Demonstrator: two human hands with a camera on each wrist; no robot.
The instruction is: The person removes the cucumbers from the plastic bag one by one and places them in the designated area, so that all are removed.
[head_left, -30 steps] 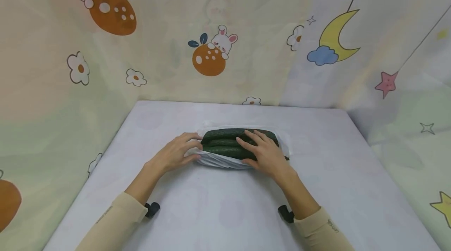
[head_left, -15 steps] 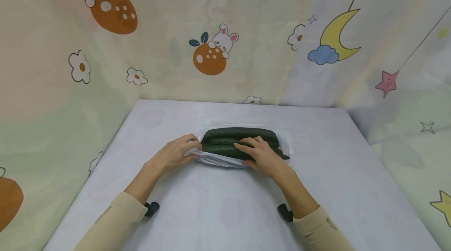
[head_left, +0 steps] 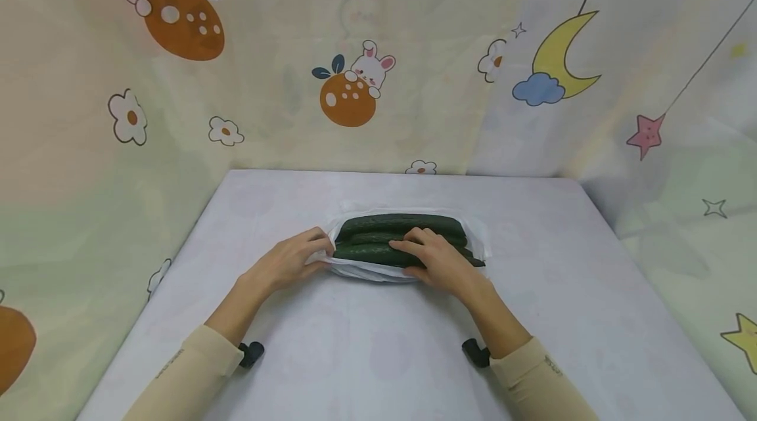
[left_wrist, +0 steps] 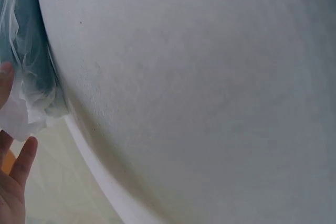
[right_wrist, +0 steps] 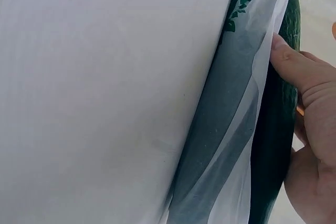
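Note:
Several dark green cucumbers (head_left: 399, 222) lie side by side in a thin white plastic bag (head_left: 367, 271), their upper sides bare. At the left end of the bag my left hand (head_left: 290, 258) pinches its edge; in the left wrist view the film (left_wrist: 18, 111) runs between thumb and fingers. My right hand (head_left: 442, 262) grips the nearest cucumber toward its right end, fingers bent over the top. In the right wrist view the right thumb presses at the bag's edge against that cucumber (right_wrist: 273, 145), and green leaf print shows on the bag (right_wrist: 220, 93).
A white-covered table (head_left: 378, 349) carries the bag near its middle. Cloth walls (head_left: 266, 79) printed with rabbits, flowers and a moon rise behind and at both sides. A black wrist camera (head_left: 253, 354) sits at the left cuff, another wrist camera (head_left: 475, 352) at the right.
My right fingers, spread over the farther cucumbers before, have drawn back and bent over the nearest one. My left hand has shifted slightly left with the bag's edge.

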